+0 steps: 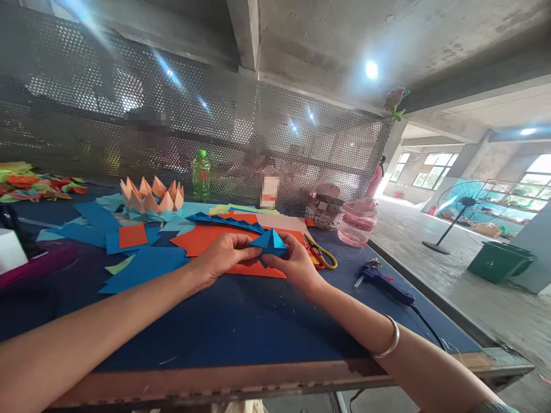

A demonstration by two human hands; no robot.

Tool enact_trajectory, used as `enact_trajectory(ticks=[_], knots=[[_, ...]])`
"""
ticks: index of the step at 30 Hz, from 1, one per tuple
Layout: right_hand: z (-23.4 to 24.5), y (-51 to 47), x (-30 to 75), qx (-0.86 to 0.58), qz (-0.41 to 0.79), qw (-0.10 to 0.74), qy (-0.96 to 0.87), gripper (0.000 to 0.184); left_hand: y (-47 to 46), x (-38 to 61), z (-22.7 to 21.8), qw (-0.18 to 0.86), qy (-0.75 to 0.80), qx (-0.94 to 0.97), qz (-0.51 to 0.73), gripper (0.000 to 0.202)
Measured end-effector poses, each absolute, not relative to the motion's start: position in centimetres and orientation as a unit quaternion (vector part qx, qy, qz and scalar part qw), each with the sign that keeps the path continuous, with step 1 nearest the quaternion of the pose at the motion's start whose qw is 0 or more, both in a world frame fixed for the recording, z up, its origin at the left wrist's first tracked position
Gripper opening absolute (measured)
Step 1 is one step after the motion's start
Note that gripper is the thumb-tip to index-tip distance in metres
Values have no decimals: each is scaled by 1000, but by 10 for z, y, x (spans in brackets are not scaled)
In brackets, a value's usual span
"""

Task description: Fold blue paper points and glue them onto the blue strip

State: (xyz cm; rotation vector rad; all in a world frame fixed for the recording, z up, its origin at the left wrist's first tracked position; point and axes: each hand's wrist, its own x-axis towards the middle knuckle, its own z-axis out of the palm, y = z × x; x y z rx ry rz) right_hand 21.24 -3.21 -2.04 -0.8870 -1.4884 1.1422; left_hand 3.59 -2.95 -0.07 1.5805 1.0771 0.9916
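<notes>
A folded blue paper piece (272,242) with a pointed top is pinched between both of my hands. My left hand (226,255) grips its left side between thumb and fingers. On its right side, my right hand (298,264) closes with the thumb in front. Just behind lies a row of folded blue paper points (226,221), resting on orange paper sheets (206,241). Scissors (321,252) with yellow and red handles lie right beside my right hand. Farther left stands a peach folded-paper crown shape (151,198) on light blue paper.
Loose blue sheets (150,267) spread over the table's left. A blue glue gun (385,284) with its cord lies at the right, near the edge. Behind stand a pink water jug (358,223), a woven basket (323,211) and a green bottle (201,178), before a perforated metal screen (206,120).
</notes>
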Motion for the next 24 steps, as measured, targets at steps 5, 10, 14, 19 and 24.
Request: enact_trajectory(ticks=[5, 10, 14, 19, 24], knots=[[-20, -33, 212, -353, 484, 493, -631, 51, -31, 37, 3, 460, 471, 640, 395, 20], [-18, -34, 212, -341, 488, 498, -631, 49, -31, 37, 2, 479, 471, 621, 403, 20], [-19, -32, 213, -365, 473, 502, -625, 45, -29, 36, 1, 497, 463, 606, 414, 24], [-20, -32, 213, -377, 468, 501, -622, 44, -30, 36, 4, 490, 481, 584, 433, 23], [-19, -34, 214, -379, 465, 483, -638, 44, -34, 36, 11, 466, 489, 598, 432, 21]])
